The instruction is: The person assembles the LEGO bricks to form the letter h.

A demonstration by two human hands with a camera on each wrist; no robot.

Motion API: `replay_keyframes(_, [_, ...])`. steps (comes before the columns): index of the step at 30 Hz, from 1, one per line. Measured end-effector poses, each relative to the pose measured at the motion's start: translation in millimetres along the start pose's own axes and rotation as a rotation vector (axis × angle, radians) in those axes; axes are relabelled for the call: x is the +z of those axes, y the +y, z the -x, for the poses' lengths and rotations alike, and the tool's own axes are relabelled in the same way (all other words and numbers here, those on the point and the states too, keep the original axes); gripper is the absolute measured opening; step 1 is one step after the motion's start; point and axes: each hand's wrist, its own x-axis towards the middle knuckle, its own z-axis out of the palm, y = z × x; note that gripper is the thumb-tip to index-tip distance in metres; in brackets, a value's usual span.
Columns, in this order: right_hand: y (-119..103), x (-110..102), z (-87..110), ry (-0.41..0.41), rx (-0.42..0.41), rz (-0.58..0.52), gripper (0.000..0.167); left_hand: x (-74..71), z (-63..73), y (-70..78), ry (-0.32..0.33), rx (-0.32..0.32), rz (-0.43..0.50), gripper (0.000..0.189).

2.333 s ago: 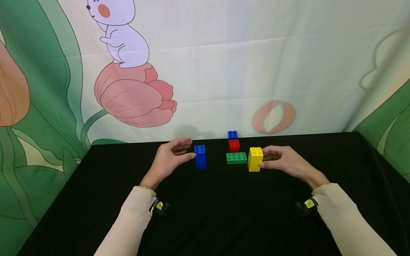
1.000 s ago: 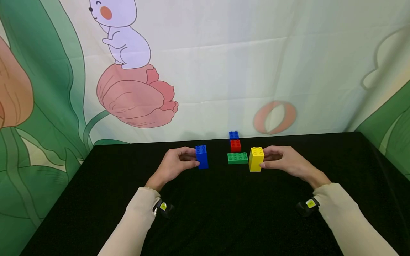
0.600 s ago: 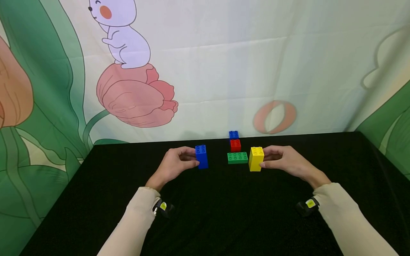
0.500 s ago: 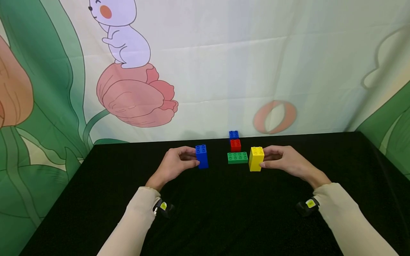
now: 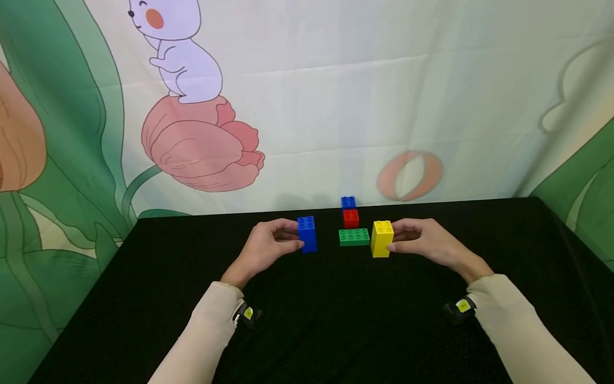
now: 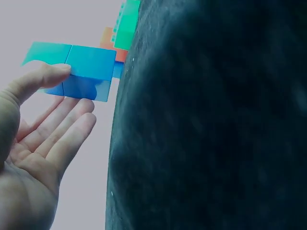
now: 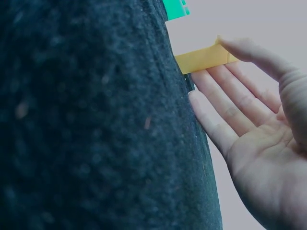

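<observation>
My left hand (image 5: 268,248) pinches an upright blue block (image 5: 307,234) between thumb and fingers. In the left wrist view a seam crosses the blue block (image 6: 91,72), as of two stacked bricks. Across from it, my right hand (image 5: 429,242) pinches a tall yellow block (image 5: 381,240), whose seam shows in the right wrist view near the thumb. A flat green brick (image 5: 354,237) lies between the two, close by the yellow one. Behind the green brick sit a red brick (image 5: 351,218) and a smaller-looking blue brick (image 5: 348,203), in a line going back.
All the bricks are on a black cloth-covered table (image 5: 326,320). A printed curtain (image 5: 307,106) hangs right behind the table's back edge, near the rear blue brick. Each wrist carries a small strapped camera (image 5: 249,314).
My left fingers have come down from above and beside the blue block to grip it, and the block has shifted slightly right, toward the green brick. The right hand and yellow block stay put.
</observation>
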Motion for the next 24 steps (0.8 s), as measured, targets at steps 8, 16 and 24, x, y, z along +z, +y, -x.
replay_keyframes(8, [0,0,-0.7,0.001,-0.003,0.005,0.057,9.4,-6.8,9.6,-0.005,0.029,-0.007,0.033])
replay_keyframes(16, [-3,0,1.0,-0.004,-0.002,0.003,0.057,22.0,-13.6,21.1,-0.032,0.051,-0.002,0.034])
replay_keyframes(24, [-5,0,1.1,-0.007,0.008,-0.001,0.058,34.3,-18.0,32.0,-0.057,0.054,0.011,0.033])
